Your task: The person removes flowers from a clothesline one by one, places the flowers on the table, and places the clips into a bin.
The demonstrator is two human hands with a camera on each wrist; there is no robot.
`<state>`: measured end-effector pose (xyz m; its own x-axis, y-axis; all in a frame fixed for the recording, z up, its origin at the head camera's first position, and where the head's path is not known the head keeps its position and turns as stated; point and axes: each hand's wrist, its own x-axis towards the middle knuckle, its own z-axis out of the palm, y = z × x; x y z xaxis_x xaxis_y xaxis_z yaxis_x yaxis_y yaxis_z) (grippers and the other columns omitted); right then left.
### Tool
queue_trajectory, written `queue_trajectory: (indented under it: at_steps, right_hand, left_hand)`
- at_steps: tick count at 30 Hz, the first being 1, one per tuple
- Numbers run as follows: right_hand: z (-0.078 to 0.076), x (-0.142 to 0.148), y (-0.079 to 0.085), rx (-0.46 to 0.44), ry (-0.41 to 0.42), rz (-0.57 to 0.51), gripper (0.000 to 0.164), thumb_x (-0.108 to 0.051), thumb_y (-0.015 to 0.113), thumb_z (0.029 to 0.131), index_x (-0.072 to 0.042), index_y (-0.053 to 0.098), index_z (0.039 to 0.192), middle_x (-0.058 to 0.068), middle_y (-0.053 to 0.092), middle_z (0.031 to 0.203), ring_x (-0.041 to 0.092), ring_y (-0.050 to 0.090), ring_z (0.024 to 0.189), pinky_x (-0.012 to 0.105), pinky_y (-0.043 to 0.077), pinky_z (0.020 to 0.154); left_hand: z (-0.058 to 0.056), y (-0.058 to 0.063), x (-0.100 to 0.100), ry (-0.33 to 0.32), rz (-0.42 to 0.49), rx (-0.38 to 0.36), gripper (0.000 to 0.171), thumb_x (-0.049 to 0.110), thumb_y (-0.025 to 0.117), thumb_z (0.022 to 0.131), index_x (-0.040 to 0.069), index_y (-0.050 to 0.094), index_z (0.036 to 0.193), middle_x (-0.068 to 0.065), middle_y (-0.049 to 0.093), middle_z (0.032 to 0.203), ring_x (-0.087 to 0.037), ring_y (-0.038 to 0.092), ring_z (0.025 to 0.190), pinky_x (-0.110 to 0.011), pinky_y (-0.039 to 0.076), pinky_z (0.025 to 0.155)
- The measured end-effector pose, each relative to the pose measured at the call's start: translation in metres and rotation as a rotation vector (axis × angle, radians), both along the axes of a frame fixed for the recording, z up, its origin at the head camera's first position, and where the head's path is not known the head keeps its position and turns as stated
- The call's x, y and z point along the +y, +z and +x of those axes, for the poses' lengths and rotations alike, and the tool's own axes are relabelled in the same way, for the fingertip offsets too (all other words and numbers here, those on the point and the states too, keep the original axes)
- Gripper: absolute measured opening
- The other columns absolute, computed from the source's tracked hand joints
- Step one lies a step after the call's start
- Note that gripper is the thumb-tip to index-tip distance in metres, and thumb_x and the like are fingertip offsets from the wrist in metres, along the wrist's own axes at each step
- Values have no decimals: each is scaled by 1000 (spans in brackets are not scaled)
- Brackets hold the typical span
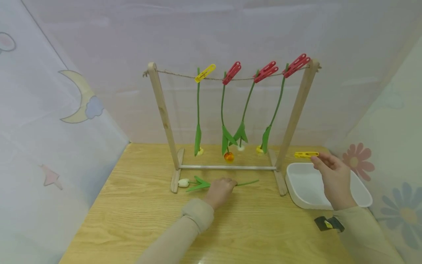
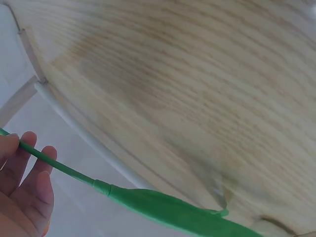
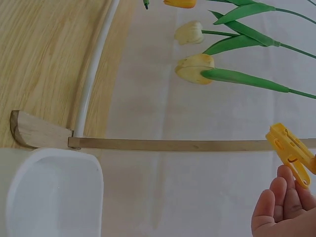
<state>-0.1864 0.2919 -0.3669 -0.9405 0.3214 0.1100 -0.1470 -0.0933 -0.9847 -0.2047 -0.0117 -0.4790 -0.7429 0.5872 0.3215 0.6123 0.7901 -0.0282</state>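
Observation:
A white artificial tulip (image 1: pixel 183 183) lies along the table in front of the rack, and my left hand (image 1: pixel 221 190) pinches its green stem (image 2: pixel 59 167) between thumb and fingers. Over the white basin at the right, my right hand (image 1: pixel 334 178) holds a yellow clothespin (image 1: pixel 306 154) by one end; it also shows in the right wrist view (image 3: pixel 291 150). Several tulips hang heads down from a string (image 1: pixel 179 74), one under a yellow clothespin (image 1: pixel 205 73) and the others under red clothespins (image 1: pixel 232 73). An orange tulip (image 1: pixel 229 157) is among them.
The wooden rack has a left post (image 1: pixel 163 117), a right post (image 1: pixel 296 115) and a white lower bar (image 1: pixel 227 167). A white basin (image 1: pixel 301 200) stands beside its right foot. Patterned cloth walls (image 1: pixel 112 47) enclose the wooden table (image 1: pixel 138 220).

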Motion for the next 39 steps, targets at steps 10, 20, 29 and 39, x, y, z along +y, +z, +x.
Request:
queue_trajectory:
  at_steps: [10, 20, 29, 39]
  right_hand:
    - [3, 15, -10, -81, 8, 109, 17, -10, 68, 92, -27, 66, 91, -18, 65, 82, -1, 57, 72, 6, 44, 67]
    - [0, 25, -22, -133, 2, 361, 6, -15, 66, 94, -17, 64, 100, -24, 61, 81, -5, 55, 75, 7, 46, 65]
    - [-1, 30, -32, -293, 46, 567, 59, -33, 58, 98, 14, 46, 132, -31, 52, 82, -2, 50, 75, 11, 44, 64]
    - [-8, 35, -42, -304, 93, 633, 59, -34, 59, 98, 13, 48, 131, -28, 55, 85, -14, 49, 78, 13, 44, 66]
  left_hand:
    - [-2, -15, 7, 55, -54, -63, 21, 7, 72, 87, 17, 75, 105, 3, 72, 91, -7, 67, 77, -13, 52, 60]
    - [-1, -24, 6, 23, -55, -83, 21, 5, 73, 85, 16, 74, 103, 3, 72, 99, -9, 68, 84, -16, 54, 70]
    - [-2, -36, 7, 4, -55, -80, 25, 3, 73, 85, 16, 74, 105, 3, 71, 101, -11, 67, 88, -19, 55, 73]
    - [-5, -47, 6, -14, -48, -74, 28, 3, 74, 84, 15, 72, 108, 1, 71, 101, -11, 66, 89, -17, 54, 73]
